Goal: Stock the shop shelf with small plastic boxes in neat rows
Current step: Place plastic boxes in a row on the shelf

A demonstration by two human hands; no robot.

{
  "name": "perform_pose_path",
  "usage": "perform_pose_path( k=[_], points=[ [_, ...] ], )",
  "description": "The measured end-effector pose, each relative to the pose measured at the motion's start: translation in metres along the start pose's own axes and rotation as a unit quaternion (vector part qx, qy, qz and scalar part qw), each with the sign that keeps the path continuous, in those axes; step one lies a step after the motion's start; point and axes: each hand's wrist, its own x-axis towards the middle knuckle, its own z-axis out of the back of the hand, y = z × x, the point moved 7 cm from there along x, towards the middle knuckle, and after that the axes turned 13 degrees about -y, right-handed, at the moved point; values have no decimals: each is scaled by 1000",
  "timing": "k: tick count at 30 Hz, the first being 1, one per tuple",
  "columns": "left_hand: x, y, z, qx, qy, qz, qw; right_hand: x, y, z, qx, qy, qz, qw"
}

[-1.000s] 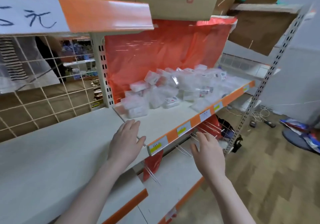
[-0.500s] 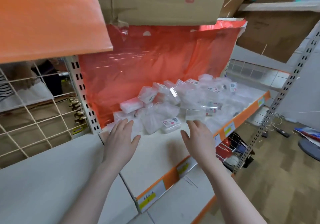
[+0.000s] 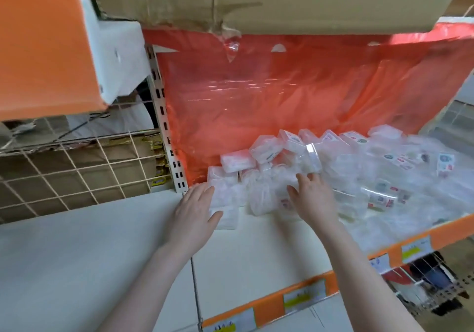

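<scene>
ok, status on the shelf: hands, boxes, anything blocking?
Left hand open, flat at the pile's left edge. Right hand open, fingers on the boxes. Boxes heaped, no rows. Front of shelf bare.

Boxes (image 3: 333, 172) piled at shelf (image 3: 256, 254) back; sheet (image 3: 282, 96) behind.

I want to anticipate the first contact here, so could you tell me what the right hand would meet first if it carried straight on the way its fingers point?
The right hand points up into the heap of small plastic boxes; its fingertips look already at the nearest boxes, though depth is unclear.
</scene>
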Motion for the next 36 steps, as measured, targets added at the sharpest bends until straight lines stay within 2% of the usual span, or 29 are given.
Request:
perform_pose_path(
  k=[3,10,18,21,28,36],
  points=[
    [-2,-2,-6,2,-2,20,1000,7,-1,-11,2,19,22,1000],
    [-10,-8,-25,45,8,67,997,8,-7,-17,-12,-10,61,998],
    [-4,-7,-16,66,-24,60,996,-16,-12,-2,100,-47,88,990],
    [6,-4,-14,61,-15,58,996,-10,-14,-4,86,-13,85,993],
    [32,1,-25,85,69,61,992,5,-12,-9,53,43,77,995],
    [35,-3,-21,116,60,111,985,4,-13,-3,82,111,41,990]
  ],
)
